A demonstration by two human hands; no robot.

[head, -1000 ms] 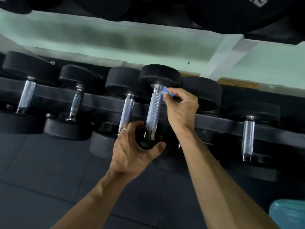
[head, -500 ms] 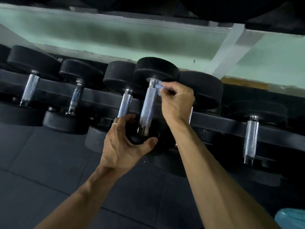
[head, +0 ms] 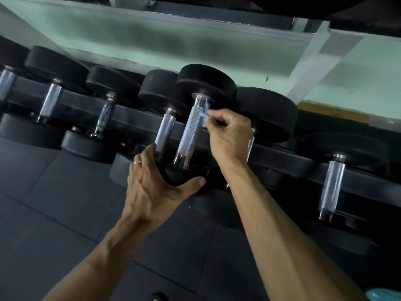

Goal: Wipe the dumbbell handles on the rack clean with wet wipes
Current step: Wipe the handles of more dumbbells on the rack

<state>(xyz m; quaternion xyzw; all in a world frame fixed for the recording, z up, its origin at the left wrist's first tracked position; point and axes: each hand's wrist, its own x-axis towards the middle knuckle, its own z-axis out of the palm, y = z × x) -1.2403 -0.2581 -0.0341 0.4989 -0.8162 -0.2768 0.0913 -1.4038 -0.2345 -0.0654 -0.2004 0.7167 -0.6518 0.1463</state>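
The left hand point(head: 152, 187) grips the near head point(head: 180, 177) of a dumbbell, fingers curled over its top edge and thumb hooked under its front — a ring point(head: 137, 163) shows on one finger. That dumbbell's knurled handle point(head: 191, 132) slants up and away to its far head point(head: 206, 85), which sits higher than the heads of its neighbours on the rack point(head: 303, 164). The right hand point(head: 230, 137) is beside the upper part of the handle, fingers bent and pinching a small blue wipe point(head: 205, 112) against the handle's right side, just below the smooth collar under the far head. Most of the wipe is hidden in the fingers (only a crumpled tip shows). Other dumbbells lie in a row along the same dark rail: one handle point(head: 165, 132) just left of the held one, a darker, shinier handle point(head: 105, 115) farther left, another knurled one point(head: 50, 102) beyond that, and one at the left edge, cut off by the frame. To the right, a large head point(head: 269, 114) sits behind the right hand, its handle mostly covered by the wrist, and a further handle point(head: 331, 187) stands well apart toward the right. Dark floor mats point(head: 54, 203) lie below; a pale green wall point(head: 130, 35) runs behind the rack. Something teal point(head: 384, 295) peeks in at the bottom right corner — what it is cannot be told.
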